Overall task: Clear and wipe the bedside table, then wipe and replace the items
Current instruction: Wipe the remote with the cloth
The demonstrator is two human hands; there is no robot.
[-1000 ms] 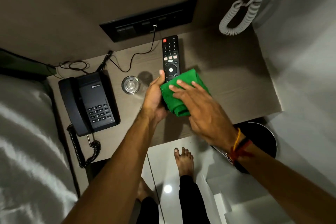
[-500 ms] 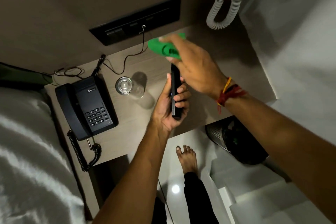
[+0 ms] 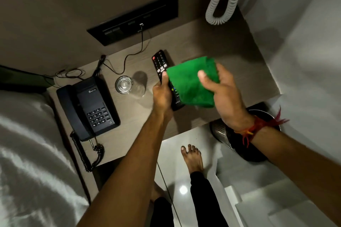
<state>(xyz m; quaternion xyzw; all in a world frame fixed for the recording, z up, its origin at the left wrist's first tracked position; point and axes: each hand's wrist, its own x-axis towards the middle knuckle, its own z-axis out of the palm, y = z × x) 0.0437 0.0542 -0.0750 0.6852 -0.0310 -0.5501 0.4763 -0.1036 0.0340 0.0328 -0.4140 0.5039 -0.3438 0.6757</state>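
My left hand grips a black TV remote by its left edge, buttons up, over the middle of the wooden bedside table. My right hand holds a folded green cloth that lies over the remote's lower half and hides it. A black desk phone with a coiled cord sits at the table's left. An upright clear glass stands between the phone and the remote.
A black switch panel on the wall feeds a thin cable across the table's back. A grey coiled cord hangs at top right. A metal bin stands under the table's right edge. Bedding fills the left.
The remote, held edge-up half a second ago, now faces buttons up. My right hand brought the cloth down from the back of the table onto the remote's lower half.
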